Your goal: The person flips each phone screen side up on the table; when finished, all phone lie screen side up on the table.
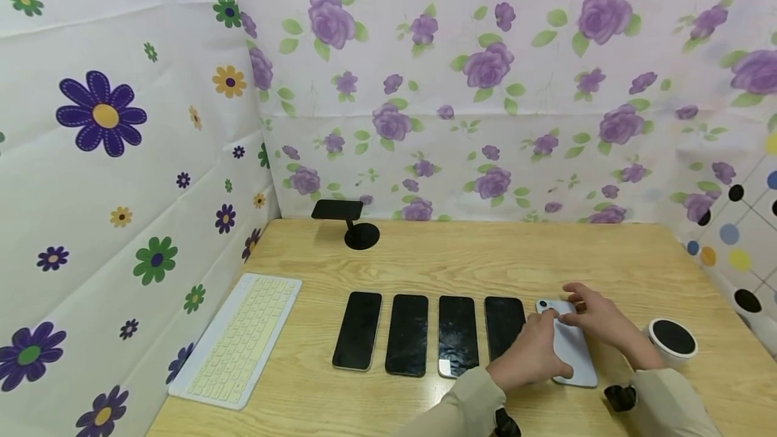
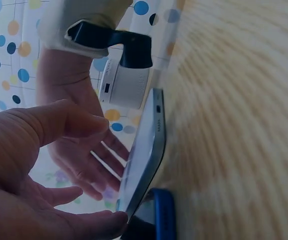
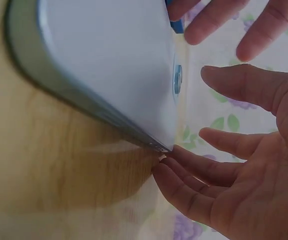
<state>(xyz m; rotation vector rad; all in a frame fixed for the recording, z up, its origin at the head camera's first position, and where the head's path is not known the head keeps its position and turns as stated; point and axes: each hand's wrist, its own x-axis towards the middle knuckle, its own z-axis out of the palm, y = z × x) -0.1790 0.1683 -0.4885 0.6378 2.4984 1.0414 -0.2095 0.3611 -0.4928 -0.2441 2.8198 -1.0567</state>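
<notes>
A pale blue-white phone (image 1: 575, 356) lies back side up at the right end of a row, its camera lens at the far left corner. My left hand (image 1: 529, 355) is at its left edge; the left wrist view has a fingertip (image 2: 114, 223) against the phone's far end, the thumb held apart. On the other side is my right hand (image 1: 597, 317), its fingertips touching the far right corner in the right wrist view, the thumb (image 3: 239, 85) clear of the phone. Neither hand's fingers are wrapped around it.
Left of it lie several black-screened phones, including one (image 1: 505, 322) partly behind my left hand. A white keyboard (image 1: 243, 342) is at far left, a black stand (image 1: 361, 236) at the back. Beside my right wrist stands a white round device (image 1: 672, 339) with a black top.
</notes>
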